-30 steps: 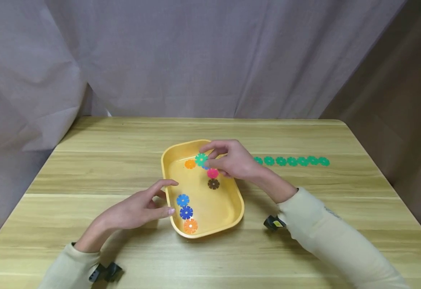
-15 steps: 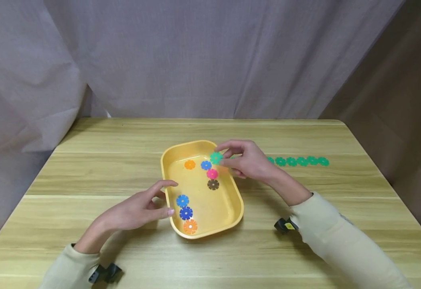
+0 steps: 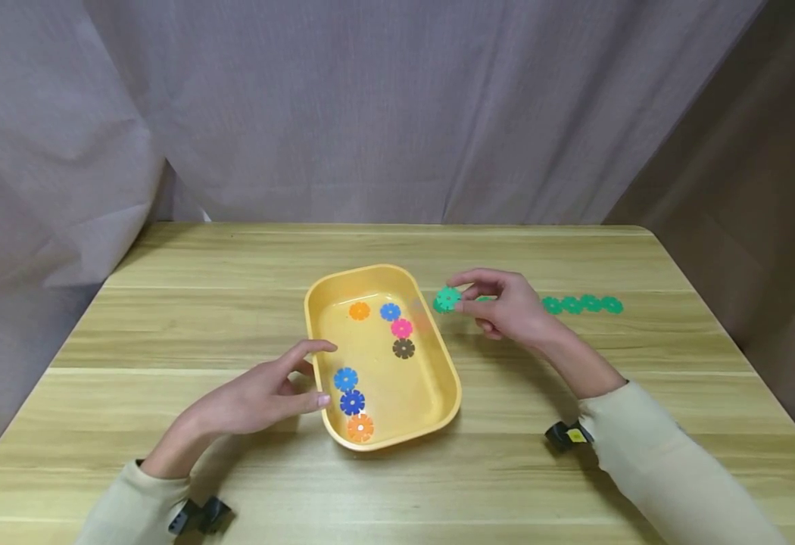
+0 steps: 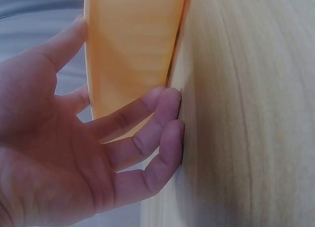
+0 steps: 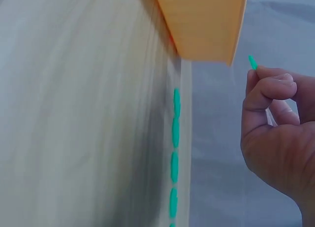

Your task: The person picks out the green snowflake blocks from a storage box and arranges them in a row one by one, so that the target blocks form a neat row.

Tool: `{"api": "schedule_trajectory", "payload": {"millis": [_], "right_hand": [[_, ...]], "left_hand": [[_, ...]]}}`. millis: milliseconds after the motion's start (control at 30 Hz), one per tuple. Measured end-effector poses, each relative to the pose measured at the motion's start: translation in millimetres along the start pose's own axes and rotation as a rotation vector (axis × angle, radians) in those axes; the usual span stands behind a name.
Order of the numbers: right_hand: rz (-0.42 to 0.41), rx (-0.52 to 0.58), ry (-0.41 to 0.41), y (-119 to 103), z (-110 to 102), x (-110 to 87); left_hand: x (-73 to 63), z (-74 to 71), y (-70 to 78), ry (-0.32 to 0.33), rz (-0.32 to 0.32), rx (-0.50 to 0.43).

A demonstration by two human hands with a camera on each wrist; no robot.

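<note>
My left hand point(image 3: 254, 397) holds the left side of a yellow plastic tray point(image 3: 377, 363), thumb and index finger over the rim. In the left wrist view the other fingers point(image 4: 170, 138) bend against the tray's outer wall. My right hand point(image 3: 509, 306) pinches a green notched flower disc point(image 3: 448, 297) between thumb and fingertips, just right of the tray. In the right wrist view that disc point(image 5: 252, 62) is edge-on, raised above the table. Below and beyond the right hand runs a row of green discs point(image 3: 572, 305), partly hidden by the hand.
Inside the tray lie an orange disc point(image 3: 360, 311), a blue one point(image 3: 390, 312), a pink one point(image 3: 402, 328) and a brown one point(image 3: 403, 348). Nearer the front are light blue point(image 3: 346, 379), dark blue point(image 3: 353, 403) and orange point(image 3: 360, 428) discs. A grey curtain point(image 3: 370, 113) hangs behind the wooden table point(image 3: 200, 318).
My right hand has moved right, carrying the green disc from above the tray, across its right rim, to the left end of the green row. The left hand and tray stay put.
</note>
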State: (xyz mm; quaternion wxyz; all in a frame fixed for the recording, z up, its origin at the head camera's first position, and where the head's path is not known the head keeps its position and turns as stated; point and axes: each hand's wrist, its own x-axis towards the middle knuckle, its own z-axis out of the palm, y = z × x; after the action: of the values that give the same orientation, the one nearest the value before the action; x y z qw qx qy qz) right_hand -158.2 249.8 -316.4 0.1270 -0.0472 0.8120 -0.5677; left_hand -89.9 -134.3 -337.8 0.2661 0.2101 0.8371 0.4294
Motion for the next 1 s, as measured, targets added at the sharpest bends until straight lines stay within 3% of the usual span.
{"api": "schedule_trajectory", "payload": {"millis": [433, 1000], "right_hand": [[-0.002, 0.079, 0.12, 39, -67, -22.9], [0.035, 0.204, 0.348, 85, -161, -53.7]], "left_hand": [[-0.2, 0.8, -3.1, -0.003, -0.002, 0.002], [0.1, 0.0, -1.8, -0.003, -0.015, -0.002]]}}
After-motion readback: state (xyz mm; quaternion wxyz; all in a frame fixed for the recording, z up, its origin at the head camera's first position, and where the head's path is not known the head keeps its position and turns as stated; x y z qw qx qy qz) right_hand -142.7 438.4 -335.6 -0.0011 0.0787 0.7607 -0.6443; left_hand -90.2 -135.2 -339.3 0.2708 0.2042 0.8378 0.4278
